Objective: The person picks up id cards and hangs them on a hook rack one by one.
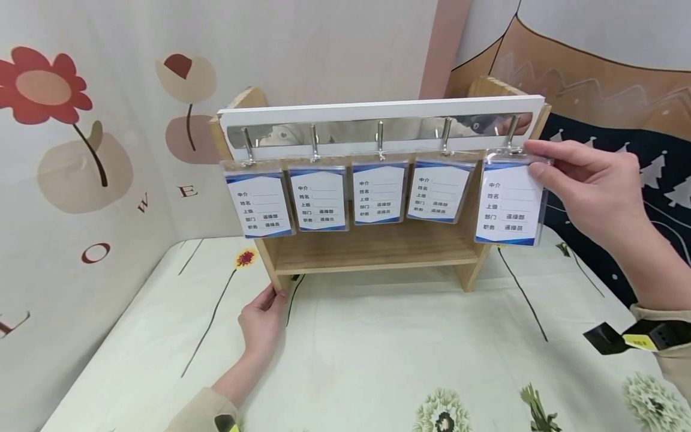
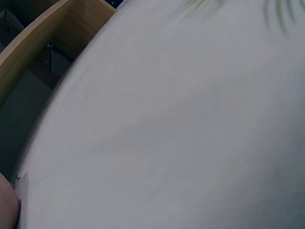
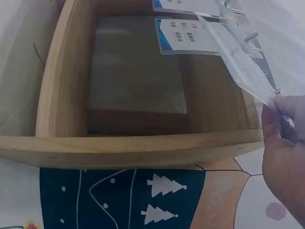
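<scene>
A wooden rack (image 1: 372, 255) bears a white rail (image 1: 378, 107) with several metal hooks along its front. From each hook hangs a clear badge holder with a blue-and-white card. My right hand (image 1: 599, 186) pinches the top right corner of the rightmost badge holder (image 1: 509, 204), which is at its hook (image 1: 511, 132). The right wrist view shows that badge holder (image 3: 240, 67) edge-on, tilted out from the others, its corner between thumb and finger. At the rack's front left leg, my left hand (image 1: 261, 327) holds the leg's foot; only a sliver of that hand shows in the left wrist view.
The other badge holders, such as the leftmost one (image 1: 260, 204), hang along the rail to the left. A pale flowered cloth (image 1: 367, 342) covers the table. Printed curtains (image 1: 324, 48) stand behind and to the left of the rack.
</scene>
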Tool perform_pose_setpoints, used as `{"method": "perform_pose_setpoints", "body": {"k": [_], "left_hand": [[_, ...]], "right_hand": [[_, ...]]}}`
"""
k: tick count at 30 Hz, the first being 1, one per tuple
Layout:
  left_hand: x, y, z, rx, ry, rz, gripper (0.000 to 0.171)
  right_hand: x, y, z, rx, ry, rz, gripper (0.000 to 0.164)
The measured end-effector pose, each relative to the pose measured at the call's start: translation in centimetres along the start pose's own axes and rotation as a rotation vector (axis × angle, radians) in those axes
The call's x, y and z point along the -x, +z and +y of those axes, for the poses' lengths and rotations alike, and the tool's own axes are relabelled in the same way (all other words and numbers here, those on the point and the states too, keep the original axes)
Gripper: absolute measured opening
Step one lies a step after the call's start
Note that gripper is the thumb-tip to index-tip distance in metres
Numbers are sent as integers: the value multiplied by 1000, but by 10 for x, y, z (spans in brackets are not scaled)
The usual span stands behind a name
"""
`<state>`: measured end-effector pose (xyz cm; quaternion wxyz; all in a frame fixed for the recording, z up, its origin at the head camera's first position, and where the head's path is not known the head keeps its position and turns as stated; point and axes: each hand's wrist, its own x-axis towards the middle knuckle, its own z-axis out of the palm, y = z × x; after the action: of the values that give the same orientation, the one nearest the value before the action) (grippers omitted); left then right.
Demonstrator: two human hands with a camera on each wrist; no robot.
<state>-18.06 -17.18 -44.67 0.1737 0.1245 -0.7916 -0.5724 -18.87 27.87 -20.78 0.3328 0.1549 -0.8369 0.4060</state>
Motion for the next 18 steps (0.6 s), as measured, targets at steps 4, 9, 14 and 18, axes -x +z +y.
{"method": "perform_pose_setpoints", "body": {"k": [4, 9, 14, 18], "left_hand": [[0, 0, 1, 2, -1, -1, 39], [0, 1, 0, 2, 7, 2, 39], [0, 1, 0, 2, 9, 1, 39], [0, 0, 0, 0, 8, 2, 39]], "right_hand": [[-2, 1, 3, -28, 42, -25, 34], [-4, 4, 7, -50, 41, -26, 35], [-8, 8, 11, -86, -16, -29, 38], [-9, 11, 13, -101, -22, -28, 39]]}}
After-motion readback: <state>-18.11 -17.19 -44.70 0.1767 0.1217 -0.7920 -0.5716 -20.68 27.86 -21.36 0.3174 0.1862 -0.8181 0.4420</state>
